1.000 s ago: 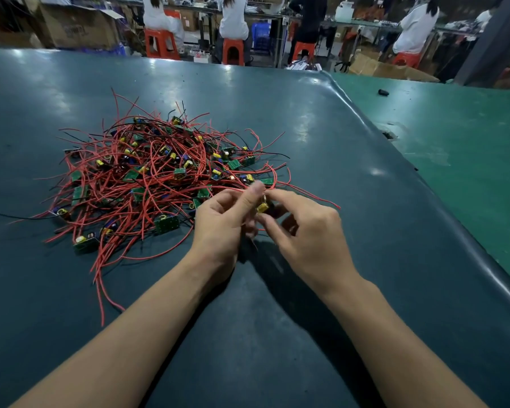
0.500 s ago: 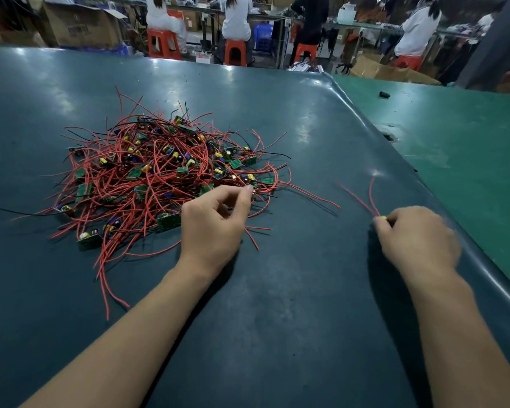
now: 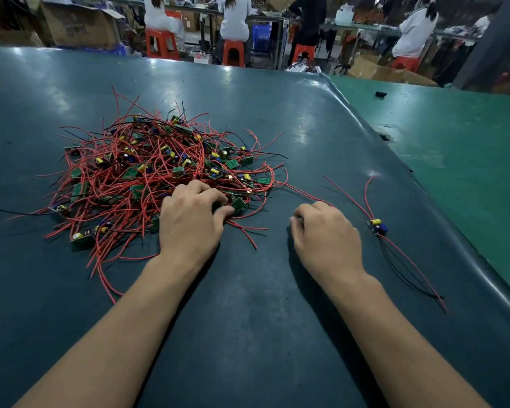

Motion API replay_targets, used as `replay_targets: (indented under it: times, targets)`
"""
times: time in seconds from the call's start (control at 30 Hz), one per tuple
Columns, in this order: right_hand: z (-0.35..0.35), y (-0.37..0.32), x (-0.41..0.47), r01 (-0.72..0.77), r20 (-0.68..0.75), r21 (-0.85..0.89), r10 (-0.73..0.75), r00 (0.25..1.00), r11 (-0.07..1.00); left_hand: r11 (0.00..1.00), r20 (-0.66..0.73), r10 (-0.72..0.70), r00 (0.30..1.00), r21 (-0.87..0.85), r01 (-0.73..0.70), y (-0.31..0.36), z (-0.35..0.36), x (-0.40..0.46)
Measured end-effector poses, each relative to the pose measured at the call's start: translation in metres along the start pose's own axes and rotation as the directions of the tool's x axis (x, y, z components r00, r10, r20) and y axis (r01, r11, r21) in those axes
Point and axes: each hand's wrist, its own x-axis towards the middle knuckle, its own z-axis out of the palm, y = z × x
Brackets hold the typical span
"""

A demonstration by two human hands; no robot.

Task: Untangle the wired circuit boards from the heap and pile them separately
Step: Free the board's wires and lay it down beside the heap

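Observation:
A heap of small green circuit boards (image 3: 147,175) tangled in red and black wires lies left of centre on the dark table (image 3: 248,319). My left hand (image 3: 192,219) rests on the heap's near right edge, thumb and fingers curled around a green board (image 3: 238,205). My right hand (image 3: 326,234) hovers just right of the heap with loosely curled fingers, and nothing shows in it. A long red wire from the heap runs past its knuckles. One freed board (image 3: 377,226) with yellow and blue parts lies alone at the right, its wires spread out.
The dark table's raised right edge (image 3: 442,201) meets a green table (image 3: 468,142) bearing a small black object (image 3: 381,94). Beyond the far edge, people sit on orange stools (image 3: 233,53) among cardboard boxes (image 3: 80,25).
My right hand carried one board out to the right, let it go on the table and came back toward the heap. My left hand moved forward onto the heap and took hold of another board.

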Motion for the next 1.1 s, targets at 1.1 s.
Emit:
replay_targets:
  times: [1.1]
  targets:
    - [-0.008,-0.005,0.008,-0.217,0.21,0.972,-0.081,0.974,-0.092,0.517,0.165,-0.055,0.985,-0.839,0.17,0.032,0.0,-0.014]
